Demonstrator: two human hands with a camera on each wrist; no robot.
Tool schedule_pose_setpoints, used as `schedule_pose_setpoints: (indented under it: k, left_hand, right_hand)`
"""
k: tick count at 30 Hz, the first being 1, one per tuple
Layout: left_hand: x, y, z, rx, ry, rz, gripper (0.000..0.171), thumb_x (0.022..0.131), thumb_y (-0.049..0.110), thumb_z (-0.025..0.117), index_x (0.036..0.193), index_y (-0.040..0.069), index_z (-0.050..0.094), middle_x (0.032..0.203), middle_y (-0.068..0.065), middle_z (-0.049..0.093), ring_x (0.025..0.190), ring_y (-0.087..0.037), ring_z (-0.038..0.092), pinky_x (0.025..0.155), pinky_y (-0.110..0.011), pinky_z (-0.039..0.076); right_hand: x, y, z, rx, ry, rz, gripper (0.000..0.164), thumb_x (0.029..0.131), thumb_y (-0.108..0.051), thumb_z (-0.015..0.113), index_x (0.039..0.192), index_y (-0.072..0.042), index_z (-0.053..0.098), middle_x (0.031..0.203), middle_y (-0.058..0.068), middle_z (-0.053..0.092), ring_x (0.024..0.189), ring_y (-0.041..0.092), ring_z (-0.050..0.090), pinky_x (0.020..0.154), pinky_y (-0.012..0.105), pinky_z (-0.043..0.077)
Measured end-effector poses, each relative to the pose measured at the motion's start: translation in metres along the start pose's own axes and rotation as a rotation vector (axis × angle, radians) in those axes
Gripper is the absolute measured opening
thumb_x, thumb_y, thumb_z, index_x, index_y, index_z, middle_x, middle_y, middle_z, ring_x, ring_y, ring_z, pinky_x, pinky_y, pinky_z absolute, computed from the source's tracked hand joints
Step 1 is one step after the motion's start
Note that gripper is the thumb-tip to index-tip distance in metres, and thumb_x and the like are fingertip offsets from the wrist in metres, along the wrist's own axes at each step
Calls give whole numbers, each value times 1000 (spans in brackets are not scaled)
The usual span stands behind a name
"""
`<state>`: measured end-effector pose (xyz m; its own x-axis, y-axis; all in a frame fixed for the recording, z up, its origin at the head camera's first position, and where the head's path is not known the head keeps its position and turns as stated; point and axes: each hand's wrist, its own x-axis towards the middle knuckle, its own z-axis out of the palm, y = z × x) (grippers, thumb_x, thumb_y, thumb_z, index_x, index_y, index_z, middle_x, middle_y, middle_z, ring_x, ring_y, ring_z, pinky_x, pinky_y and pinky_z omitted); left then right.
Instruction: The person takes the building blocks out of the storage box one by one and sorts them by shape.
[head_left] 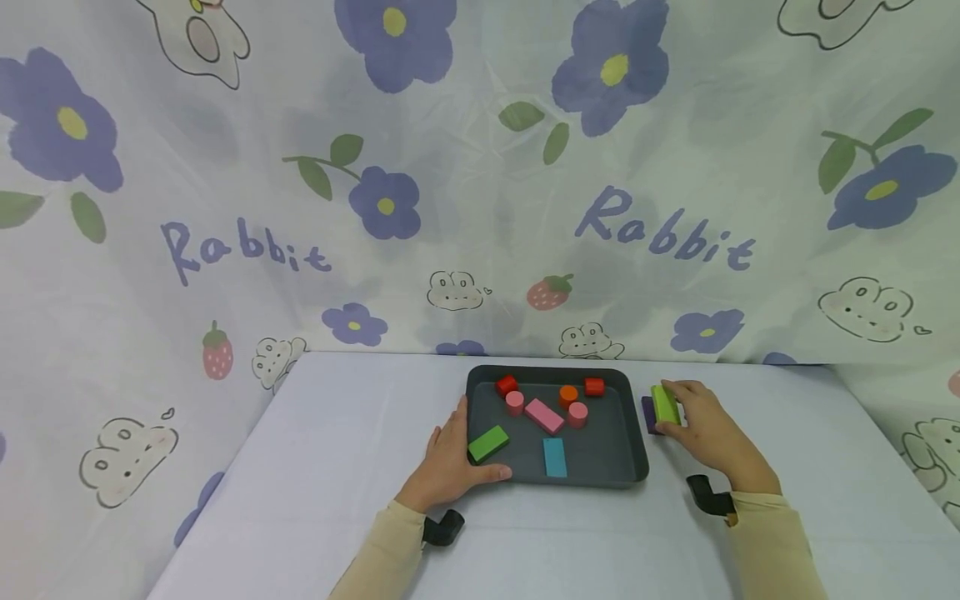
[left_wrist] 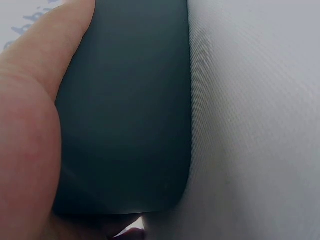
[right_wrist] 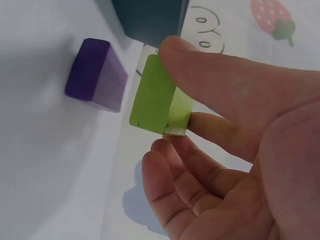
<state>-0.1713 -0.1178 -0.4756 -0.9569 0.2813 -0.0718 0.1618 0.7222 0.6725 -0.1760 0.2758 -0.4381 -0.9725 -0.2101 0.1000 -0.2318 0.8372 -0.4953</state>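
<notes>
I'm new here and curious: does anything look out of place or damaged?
Nothing looks spilled or damaged. The purple block looks a little stray: it lies on the table right of the tray, while most blocks sit inside.

Head view: lit softly & evenly, seemingly from above; looks bright on table (head_left: 585,542), greyer on cloth (head_left: 480,217) w/ faint creases. Shows only pale, soft-edged shadows near sleeves (head_left: 772,542). Reads fairly sharp, w/o harsh glare.

L wrist view: much dimmer; sinks tray (left_wrist: 125,100) to near-black teal w/ v. little detail; blurs L hand (left_wrist: 30,150) up close; fades from pale up top to murky grey at lower R.

R wrist view: lit moderately; drops wide, dim shadow L of purple block (right_wrist: 97,75); puts pale sheen on one face of green block (right_wrist: 154,97); slightly softens R hand (right_wrist: 245,135) & cloth.
</notes>
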Motion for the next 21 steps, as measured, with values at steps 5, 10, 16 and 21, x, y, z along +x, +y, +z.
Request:
schedule_pose_setpoints:
  k: [5, 10, 16, 21]
  left_hand:
    - [-1, 2, -1, -3, -2, -1, 129, 75, 58, 82, 160, 1, 4, 163, -21, 23, 150, -38, 23, 120, -61, 5]
    - [0, 2, -1, 2, -1, 3, 129, 75, 59, 82, 160, 1, 4, 164, -21, 22, 150, -38, 23, 121, -61, 6]
    - [0, 1, 0, 1, 3, 3, 129, 75, 59, 82, 160, 1, 4, 164, -20, 23, 150, -37, 23, 120, -61, 6]
    - [0, 1, 0, 2, 2, 3, 129, 75, 60, 82, 160, 1, 4, 164, -20, 23, 150, -37, 23, 120, -61, 6]
  right_hand:
    - [0, 5, 1, -4, -12, 27, 68, 89, -10, 76, 141, 17, 41, 136, 41, 41, 123, 56, 42, 102, 68, 38]
    - [0, 6, 2, -16, -11, 31, 67, 89, -9, 75, 141, 17, 41, 136, 42, 41, 123, 57, 41, 102, 69, 37]
    - [-1, 10, 3, -29, -10, 38, 66, 89, -7, 74, 140, 19, 40, 135, 43, 40, 123, 58, 41, 101, 69, 38]
    - [-1, 13, 4, -45, -4, 38, 66, 88, -7, 75, 138, 20, 41, 133, 44, 42, 121, 58, 42, 99, 69, 40]
